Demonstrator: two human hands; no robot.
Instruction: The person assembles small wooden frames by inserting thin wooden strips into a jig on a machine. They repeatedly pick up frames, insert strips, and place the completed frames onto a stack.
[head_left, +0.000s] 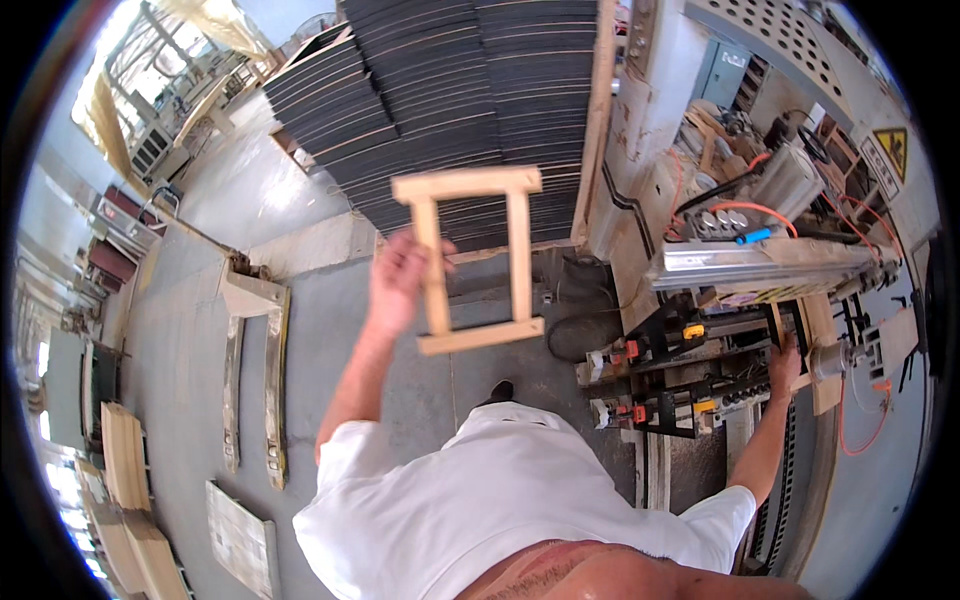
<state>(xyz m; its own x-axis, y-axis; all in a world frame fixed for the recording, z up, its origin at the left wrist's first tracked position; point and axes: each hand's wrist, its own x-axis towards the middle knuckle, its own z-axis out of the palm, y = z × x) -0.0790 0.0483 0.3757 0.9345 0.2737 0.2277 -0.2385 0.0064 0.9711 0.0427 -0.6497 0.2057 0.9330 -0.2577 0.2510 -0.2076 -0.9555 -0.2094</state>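
Note:
My left hand (400, 278) is raised in front of me, closed around the left upright of a small pale wooden frame (518, 260). The frame has two uprights between a longer top rail and a bottom rail, and it is held clear of the floor. Out to the right, my right hand (785, 367) reaches into a machine with metal rails (770, 262). Its fingers look curled beside a narrow wooden strip (776, 322); what they grip is too small to make out. Black clamps (672, 412) with red and yellow parts sit left of that hand.
Tall stacks of dark boards (480, 110) stand ahead. A pallet jack (255, 300) lies on the floor at left, with a flat worn board (242, 540) nearer. Wooden beams (125, 455) are piled at far left. Orange hoses (765, 212) cross the machine, near a blue-handled item (754, 237).

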